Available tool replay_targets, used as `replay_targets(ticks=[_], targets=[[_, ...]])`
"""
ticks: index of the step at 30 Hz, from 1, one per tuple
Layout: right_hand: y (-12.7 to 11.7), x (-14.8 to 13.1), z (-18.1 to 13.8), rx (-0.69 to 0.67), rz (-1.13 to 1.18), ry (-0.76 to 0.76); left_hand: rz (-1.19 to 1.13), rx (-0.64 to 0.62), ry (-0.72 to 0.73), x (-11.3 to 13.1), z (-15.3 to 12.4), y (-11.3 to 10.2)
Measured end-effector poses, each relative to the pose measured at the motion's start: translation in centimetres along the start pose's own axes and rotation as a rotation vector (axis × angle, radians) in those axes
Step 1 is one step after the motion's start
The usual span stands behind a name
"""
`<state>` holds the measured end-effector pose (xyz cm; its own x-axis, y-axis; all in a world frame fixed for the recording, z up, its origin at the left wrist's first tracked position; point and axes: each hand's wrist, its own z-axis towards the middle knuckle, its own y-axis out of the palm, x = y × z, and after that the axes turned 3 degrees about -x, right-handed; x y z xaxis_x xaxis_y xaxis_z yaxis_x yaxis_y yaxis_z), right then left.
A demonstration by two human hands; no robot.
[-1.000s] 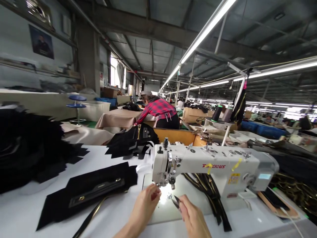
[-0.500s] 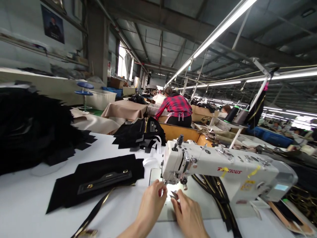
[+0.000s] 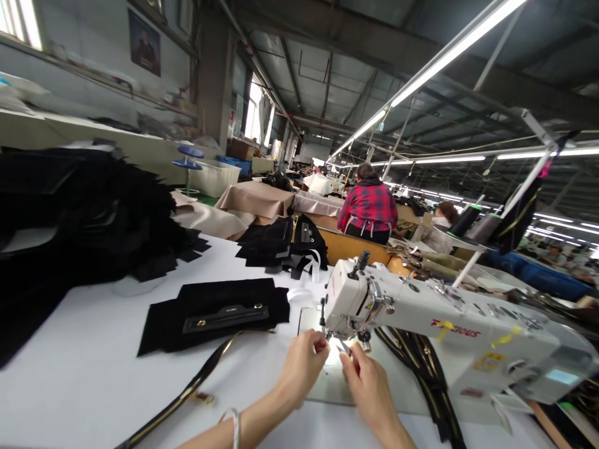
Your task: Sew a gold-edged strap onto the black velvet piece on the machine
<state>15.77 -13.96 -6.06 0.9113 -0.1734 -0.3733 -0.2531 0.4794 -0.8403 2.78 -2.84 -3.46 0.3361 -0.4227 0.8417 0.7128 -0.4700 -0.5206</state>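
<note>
At the left edge of the frame I see a heap of black fabric [image 3: 79, 212] piled on the white table [image 3: 84, 386]. Right of it, centre left, lies a flat black panel [image 3: 213, 312] with a strap patch and gold studs, and a black strap [image 3: 187, 393] with gold trim runs from under it toward the lower left. Above that, in the middle, sits a smaller stack of black pieces [image 3: 281, 246].

At bottom centre my left hand [image 3: 302, 368] comes up, wrist ringed by a bangle [image 3: 233, 424], fingers pinched together just under the needle area; what they pinch is too small to make out. Just beside it my right hand [image 3: 369, 390] is closed on a small snipper [image 3: 345, 348], its tip in the lit spot below the needle. The two hands almost touch.

Above them the white sewing machine [image 3: 449, 330] stretches to the right edge, with dark zipper tape [image 3: 421, 374] trailing beneath its arm. In the upper middle a person in a red plaid shirt [image 3: 369, 209] sits with their back to me.
</note>
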Motion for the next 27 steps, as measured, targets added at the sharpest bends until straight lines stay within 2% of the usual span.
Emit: replay_targets(ticks=[10, 20, 27], targets=[[1.0, -0.6, 1.8, -0.077, -0.020, -0.016, -0.040, 0.026, -0.027, 0.4, -0.2, -0.4], [0.6, -1.1, 1.8, -0.122, -0.200, -0.012, -0.071, 0.120, 0.020, 0.5, 0.0, -0.7], [0.4, -0.7, 1.1, -0.099, -0.246, 0.010, -0.096, 0.184, 0.050, 0.6, 0.1, -0.7]])
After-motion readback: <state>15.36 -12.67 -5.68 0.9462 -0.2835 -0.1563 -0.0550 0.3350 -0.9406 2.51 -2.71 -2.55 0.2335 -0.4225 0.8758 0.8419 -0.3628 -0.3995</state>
